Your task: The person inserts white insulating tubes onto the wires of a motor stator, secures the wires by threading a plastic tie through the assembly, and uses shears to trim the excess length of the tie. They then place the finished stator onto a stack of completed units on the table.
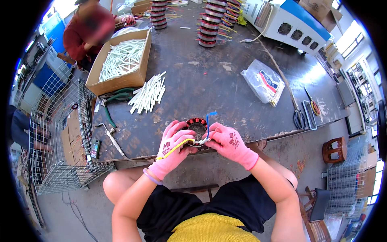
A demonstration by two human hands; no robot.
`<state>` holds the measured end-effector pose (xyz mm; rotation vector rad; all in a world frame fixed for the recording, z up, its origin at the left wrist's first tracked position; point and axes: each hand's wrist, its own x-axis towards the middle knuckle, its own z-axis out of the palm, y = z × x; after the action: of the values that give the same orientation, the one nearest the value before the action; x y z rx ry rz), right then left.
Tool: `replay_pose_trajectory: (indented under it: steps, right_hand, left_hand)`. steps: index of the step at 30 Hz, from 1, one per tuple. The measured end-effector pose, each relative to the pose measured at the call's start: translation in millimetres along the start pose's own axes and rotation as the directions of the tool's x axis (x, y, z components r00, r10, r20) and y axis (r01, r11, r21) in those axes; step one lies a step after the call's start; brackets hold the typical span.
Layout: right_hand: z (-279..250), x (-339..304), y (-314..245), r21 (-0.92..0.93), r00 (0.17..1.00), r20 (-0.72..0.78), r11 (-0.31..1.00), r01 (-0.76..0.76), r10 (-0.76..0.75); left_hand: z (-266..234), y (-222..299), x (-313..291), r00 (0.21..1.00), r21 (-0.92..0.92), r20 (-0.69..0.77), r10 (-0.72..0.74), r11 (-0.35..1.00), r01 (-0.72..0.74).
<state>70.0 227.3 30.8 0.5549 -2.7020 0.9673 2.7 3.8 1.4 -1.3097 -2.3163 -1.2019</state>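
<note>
Both my hands wear pink gloves and hold a motor stator, a ring with red-copper windings, at the table's near edge. My left hand grips its left side, fingers curled round the rim. A yellow lead runs back across that glove. On the right side, my right hand pinches at the near rim, where white sleeving shows. A blue lead stands up beside the right fingers. The fingertips partly hide the near rim.
Beyond my left hand lie loose white sleeves, a cardboard box of more sleeves, green-handled pliers and a soldering iron. Stator stacks stand far back. Rightward are a plastic bag and scissors. A co-worker sits far left.
</note>
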Motion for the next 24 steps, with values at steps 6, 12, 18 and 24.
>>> replay_pose_trajectory:
  steps: [6, 12, 18, 24]
  right_hand:
    - [21.0, -18.1, 3.7, 0.437, 0.965, -0.160, 0.891, -0.119, 0.208]
    - [50.7, -14.3, -6.0, 0.307, 0.926, -0.339, 0.950, -0.059, 0.167]
    - [44.1, -14.7, -10.2, 0.213, 0.934, -0.322, 0.973, -0.086, 0.153]
    - [39.9, -14.0, -11.0, 0.172, 0.942, -0.299, 0.980, -0.103, 0.152]
  left_hand:
    - [2.9, 2.4, 1.5, 1.000, -0.047, -0.017, -0.004, 0.999, 0.003]
    - [-3.9, 3.5, -3.5, 1.000, 0.015, -0.027, 0.008, 1.000, -0.008]
    - [-27.3, 56.8, -40.9, 0.967, 0.185, 0.247, 0.061, 0.977, -0.109]
    - [-27.2, 73.2, 18.3, 0.883, 0.575, 0.440, 0.166, 0.703, -0.418]
